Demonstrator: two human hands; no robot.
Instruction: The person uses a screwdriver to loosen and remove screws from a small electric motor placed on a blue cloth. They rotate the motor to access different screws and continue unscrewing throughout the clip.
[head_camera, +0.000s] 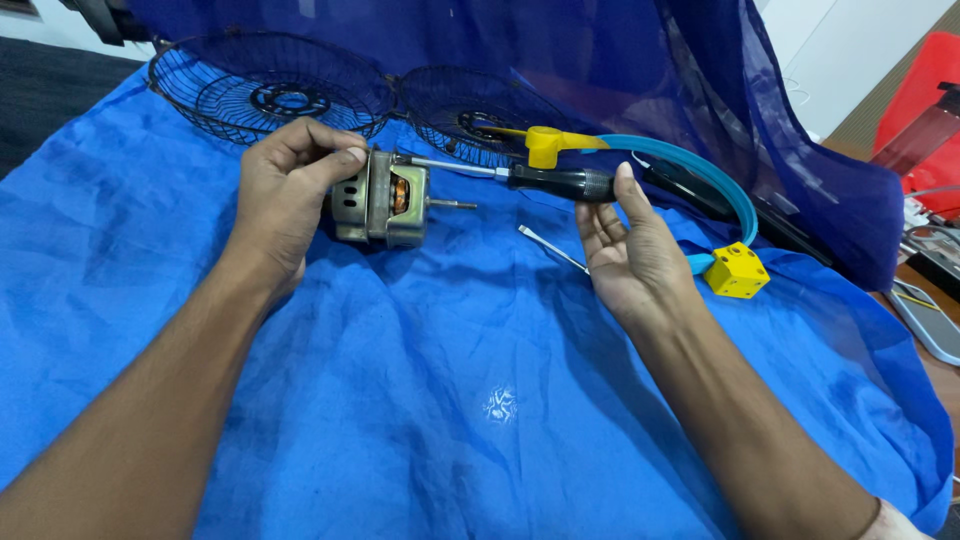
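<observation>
Work surface: wrinkled blue cloth (420, 400) spread over the table. Far left, at the back edge, a round black wire fan guard (265, 90) lies flat; a second black wire guard (470, 115) lies just to its right, partly under a dark blue sheer fabric (600, 60). Left hand (285, 190) is closed around the rear of a small metal fan motor with a grey casing and visible copper windings (385, 200); the motor sits on the cloth, its thin shaft pointing right. A screwdriver with a black handle and steel shank (530, 180) meets the motor's upper right edge at its tip. Right hand (625, 255) is mostly open, palm up, with one fingertip touching the screwdriver handle; whether it truly grips the tool, cannot tell. A thin loose metal rod (550, 248) lies on the cloth just left of that palm. Further right: a curved light-blue plastic band (700, 165), a yellow plastic knob (545, 145) and a yellow cube-shaped block (737, 270).
</observation>
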